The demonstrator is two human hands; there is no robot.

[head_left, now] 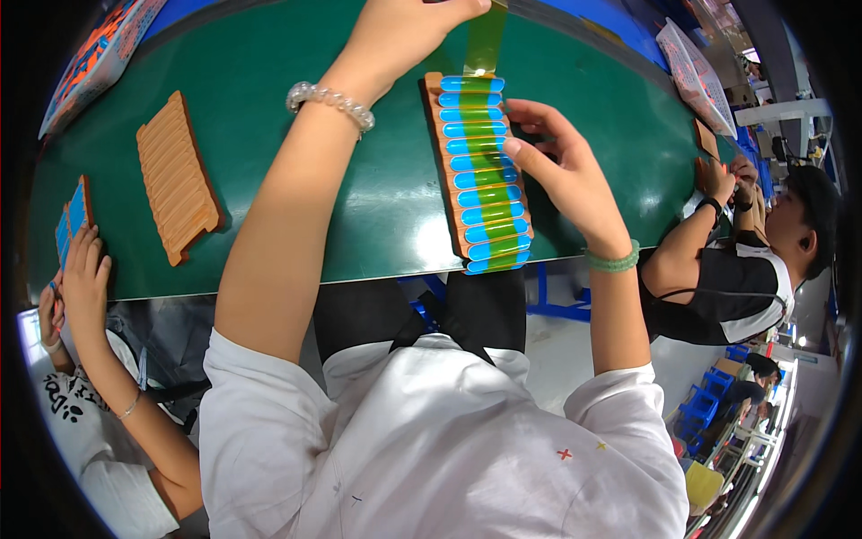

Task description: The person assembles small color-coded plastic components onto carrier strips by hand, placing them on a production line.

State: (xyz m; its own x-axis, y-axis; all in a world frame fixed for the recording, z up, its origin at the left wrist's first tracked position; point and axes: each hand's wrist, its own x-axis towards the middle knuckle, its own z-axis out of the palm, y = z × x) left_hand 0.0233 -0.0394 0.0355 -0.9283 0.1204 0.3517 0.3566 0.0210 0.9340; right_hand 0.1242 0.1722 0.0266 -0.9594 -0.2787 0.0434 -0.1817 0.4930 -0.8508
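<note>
A brown grooved rack (455, 202) lies on the table in front of me, holding a row of several blue rounded pieces (462, 216). A translucent yellow-green tape strip (486, 40) runs down the middle of the row and extends past its far end. At the top edge of the picture, my left hand (395, 36) pinches the strip's far end; its fingertips are partly cut off. My right hand (570, 171) is beside the rack's right edge, thumb and fingers apart, the thumb tip against the end of a blue piece.
On the green table (269, 135), a second brown grooved rack (178, 184) lies to the left. White baskets stand at the far left (112, 58) and far right (696, 76). Co-workers' hands work at the left (85, 278) and right (718, 184).
</note>
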